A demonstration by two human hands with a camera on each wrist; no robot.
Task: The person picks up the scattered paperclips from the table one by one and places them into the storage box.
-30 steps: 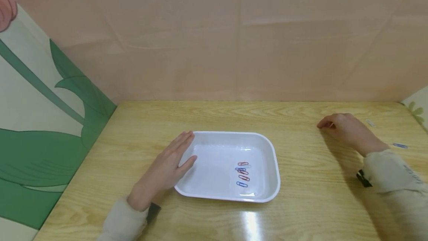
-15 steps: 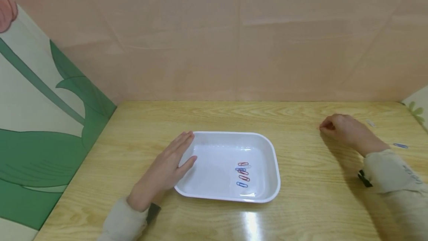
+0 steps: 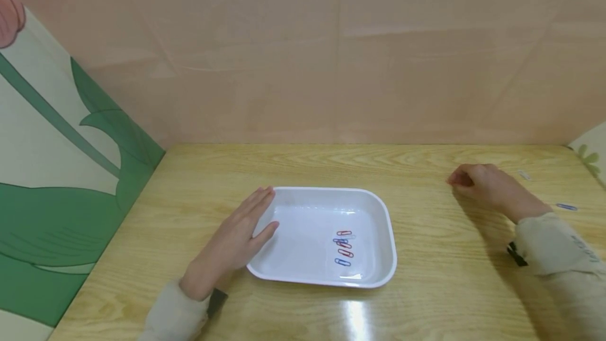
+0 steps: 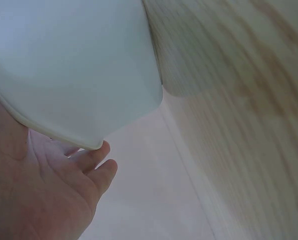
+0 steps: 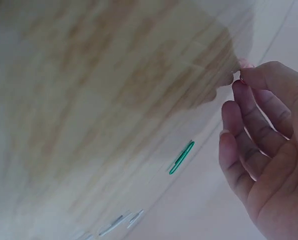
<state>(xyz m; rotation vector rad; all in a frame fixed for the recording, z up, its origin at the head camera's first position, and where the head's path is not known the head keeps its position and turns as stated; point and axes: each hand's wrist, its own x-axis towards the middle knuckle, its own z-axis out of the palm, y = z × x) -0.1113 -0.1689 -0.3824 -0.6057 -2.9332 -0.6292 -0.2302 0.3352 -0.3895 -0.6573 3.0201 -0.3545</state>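
Observation:
My left hand [image 3: 236, 230] lies with straight fingers along the left rim of a white tray [image 3: 303, 280]; in the left wrist view, fingertips [image 4: 106, 150] show at the tray's edge. Inside the tray are several red, blue and pale paper clips, among them a blue paper clip [image 3: 343, 262]. To the right, my right hand [image 3: 483, 183] is low over the table, thumb and index finger pinched together. At those fingertips the right wrist view shows a bit of a small reddish paper clip [image 5: 242, 78], mostly hidden by the fingers.
A green paper clip [image 5: 182, 157] lies on the table near my right hand, with pale paper clips [image 5: 114, 223] farther along. In the head view a white paper clip [image 3: 524, 174] and a blue paper clip [image 3: 566, 207] lie right of that hand. A beige backdrop [image 3: 331, 67] stands behind the table.
My right thumb and index finger have come together around the small clip, and the hand has shifted slightly. The left hand and the tray stay in place.

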